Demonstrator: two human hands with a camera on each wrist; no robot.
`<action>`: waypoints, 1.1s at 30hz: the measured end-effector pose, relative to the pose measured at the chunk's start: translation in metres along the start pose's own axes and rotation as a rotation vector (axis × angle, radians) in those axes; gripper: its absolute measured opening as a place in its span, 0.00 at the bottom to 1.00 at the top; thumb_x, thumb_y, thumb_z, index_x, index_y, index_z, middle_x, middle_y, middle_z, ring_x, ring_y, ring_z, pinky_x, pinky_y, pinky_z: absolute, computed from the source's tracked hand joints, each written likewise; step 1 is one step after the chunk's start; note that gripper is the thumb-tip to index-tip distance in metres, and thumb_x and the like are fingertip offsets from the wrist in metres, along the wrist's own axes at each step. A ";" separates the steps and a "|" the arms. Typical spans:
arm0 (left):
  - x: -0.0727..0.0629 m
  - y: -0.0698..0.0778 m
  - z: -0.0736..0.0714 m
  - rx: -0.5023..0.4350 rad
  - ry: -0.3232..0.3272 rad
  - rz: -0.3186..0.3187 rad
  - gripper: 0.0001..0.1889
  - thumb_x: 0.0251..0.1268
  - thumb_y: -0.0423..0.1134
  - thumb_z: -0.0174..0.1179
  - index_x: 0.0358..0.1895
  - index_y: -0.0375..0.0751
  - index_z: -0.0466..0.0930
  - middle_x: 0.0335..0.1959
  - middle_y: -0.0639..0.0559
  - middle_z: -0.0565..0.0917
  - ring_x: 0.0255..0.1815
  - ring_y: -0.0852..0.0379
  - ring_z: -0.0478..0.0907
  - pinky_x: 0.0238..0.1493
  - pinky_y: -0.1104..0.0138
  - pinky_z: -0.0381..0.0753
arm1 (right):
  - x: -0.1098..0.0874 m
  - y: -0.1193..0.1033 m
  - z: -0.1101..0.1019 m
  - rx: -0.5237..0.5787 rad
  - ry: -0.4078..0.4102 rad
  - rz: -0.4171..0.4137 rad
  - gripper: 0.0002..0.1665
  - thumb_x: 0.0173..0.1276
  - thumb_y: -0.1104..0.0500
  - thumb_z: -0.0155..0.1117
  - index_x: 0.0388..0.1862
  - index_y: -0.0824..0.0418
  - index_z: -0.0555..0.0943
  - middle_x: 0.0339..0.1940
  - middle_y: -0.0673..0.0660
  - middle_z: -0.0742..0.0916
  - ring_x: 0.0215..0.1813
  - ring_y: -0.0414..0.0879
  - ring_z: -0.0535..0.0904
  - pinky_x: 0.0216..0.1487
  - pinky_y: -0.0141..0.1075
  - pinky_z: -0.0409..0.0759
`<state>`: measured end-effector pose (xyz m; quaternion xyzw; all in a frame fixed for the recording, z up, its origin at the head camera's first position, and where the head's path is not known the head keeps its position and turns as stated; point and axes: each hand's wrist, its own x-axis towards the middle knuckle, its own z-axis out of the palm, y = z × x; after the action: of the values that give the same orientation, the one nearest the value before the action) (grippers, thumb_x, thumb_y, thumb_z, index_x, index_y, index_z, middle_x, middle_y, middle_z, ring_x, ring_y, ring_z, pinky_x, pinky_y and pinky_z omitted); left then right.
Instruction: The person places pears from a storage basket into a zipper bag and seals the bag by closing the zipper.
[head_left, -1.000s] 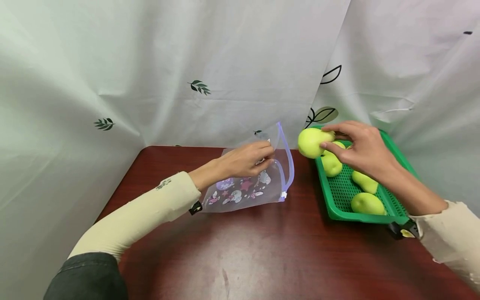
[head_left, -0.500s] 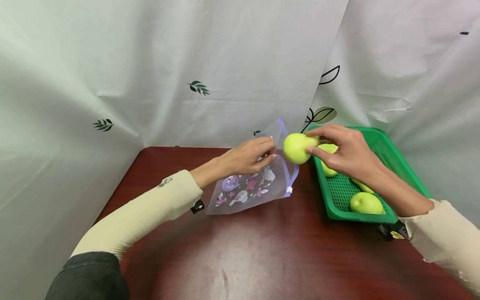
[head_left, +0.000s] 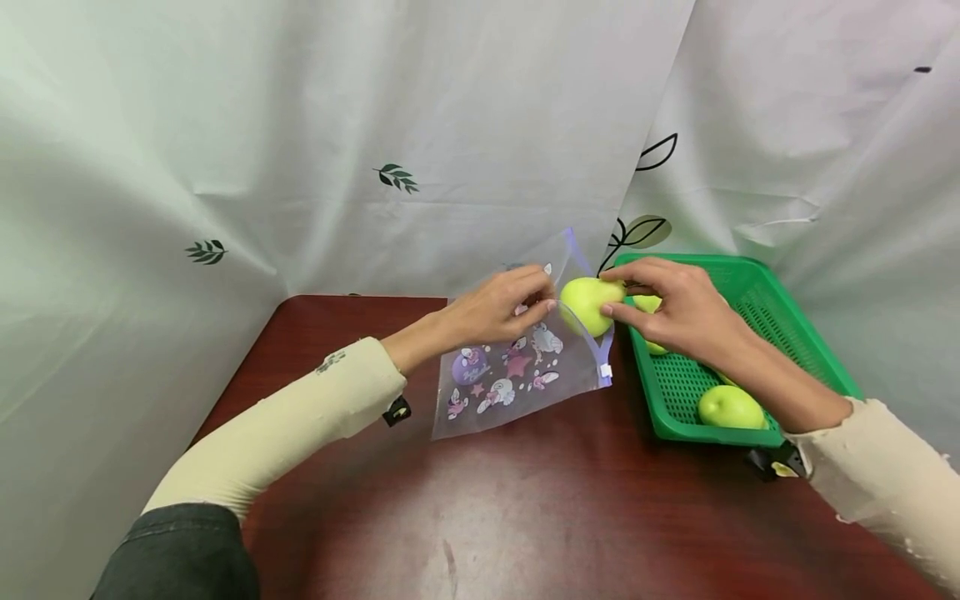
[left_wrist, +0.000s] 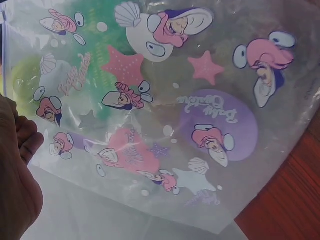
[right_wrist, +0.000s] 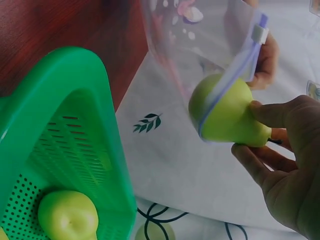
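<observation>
grips a yellow-green pear [head_left: 588,300] by its narrow end with the right hand [head_left: 686,312], thumb against the near side and fingers against the far side, clamped on the fruit. points the stem back toward the palm and sets the broad end inside the mouth of a clear plastic bag [head_left: 517,375], behind its near rim, with the narrow end left outside. pinches the bag at the edge of its mouth with the left hand [head_left: 502,307], thumb and fingertips together on the film. holds the mouth spread around the pear, with a white slider [head_left: 606,371] at the near lower corner of the purple zip strip [head_left: 573,247]. displays printed pink starfish, shells and a purple round on the bag's face, and lets green show through the film in the left wrist view. has a green basket [head_left: 798,329] with perforated sides just to the right on the reddish-brown worktop [head_left: 420,500]. keeps more pears [head_left: 730,407] in it, one plainly visible near the front, others partly hidden by the right hand and forearm. wears cream sleeves [head_left: 277,425] on both forearms. faces a white sheet [head_left: 450,100] with leaf prints behind the worktop
</observation>
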<state>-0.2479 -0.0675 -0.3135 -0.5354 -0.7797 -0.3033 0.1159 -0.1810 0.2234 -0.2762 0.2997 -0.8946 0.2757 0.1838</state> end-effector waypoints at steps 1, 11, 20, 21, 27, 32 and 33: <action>0.000 0.000 0.000 -0.005 0.011 0.003 0.05 0.84 0.32 0.62 0.43 0.37 0.81 0.37 0.47 0.80 0.38 0.55 0.76 0.41 0.67 0.78 | 0.000 0.000 0.000 -0.007 -0.008 0.005 0.23 0.70 0.59 0.85 0.63 0.57 0.92 0.56 0.58 0.96 0.53 0.56 0.96 0.56 0.31 0.90; 0.003 -0.001 -0.003 -0.043 0.088 -0.007 0.05 0.83 0.31 0.62 0.42 0.37 0.81 0.36 0.47 0.79 0.38 0.55 0.75 0.41 0.61 0.80 | 0.000 0.001 -0.001 -0.026 -0.007 0.044 0.23 0.73 0.58 0.83 0.65 0.56 0.92 0.60 0.56 0.96 0.57 0.55 0.96 0.57 0.35 0.90; 0.007 0.001 -0.009 -0.084 0.135 0.007 0.04 0.82 0.29 0.61 0.42 0.35 0.80 0.37 0.45 0.81 0.39 0.54 0.78 0.42 0.63 0.83 | -0.006 0.005 -0.007 -0.016 0.032 0.132 0.18 0.80 0.54 0.77 0.64 0.57 0.92 0.59 0.57 0.96 0.58 0.58 0.96 0.51 0.14 0.73; 0.008 0.001 -0.010 -0.086 0.141 0.006 0.04 0.82 0.29 0.61 0.41 0.35 0.80 0.38 0.45 0.81 0.40 0.54 0.79 0.43 0.63 0.83 | -0.006 0.006 -0.008 -0.016 0.039 0.149 0.18 0.81 0.53 0.76 0.64 0.57 0.92 0.59 0.58 0.96 0.58 0.59 0.95 0.50 0.14 0.73; 0.012 0.005 -0.014 -0.091 0.169 -0.009 0.04 0.81 0.29 0.60 0.41 0.35 0.79 0.38 0.45 0.82 0.41 0.54 0.80 0.45 0.61 0.84 | -0.007 0.016 -0.012 -0.031 0.049 0.246 0.20 0.86 0.48 0.68 0.63 0.59 0.91 0.57 0.62 0.96 0.59 0.65 0.94 0.47 0.15 0.72; 0.014 0.007 -0.016 -0.084 0.201 -0.011 0.05 0.80 0.30 0.60 0.40 0.35 0.79 0.37 0.46 0.80 0.40 0.54 0.78 0.44 0.68 0.78 | -0.009 0.030 -0.015 -0.061 -0.038 0.318 0.24 0.90 0.47 0.61 0.67 0.62 0.89 0.59 0.66 0.95 0.58 0.66 0.93 0.51 0.39 0.86; 0.015 0.007 -0.016 -0.081 0.205 -0.008 0.05 0.80 0.30 0.60 0.40 0.35 0.79 0.37 0.46 0.80 0.40 0.54 0.78 0.44 0.68 0.78 | -0.009 0.033 -0.016 -0.071 -0.058 0.331 0.24 0.91 0.47 0.59 0.68 0.62 0.88 0.59 0.67 0.94 0.58 0.65 0.93 0.52 0.46 0.87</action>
<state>-0.2493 -0.0640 -0.2907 -0.5027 -0.7530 -0.3882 0.1722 -0.1926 0.2591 -0.2811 0.1495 -0.9458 0.2617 0.1206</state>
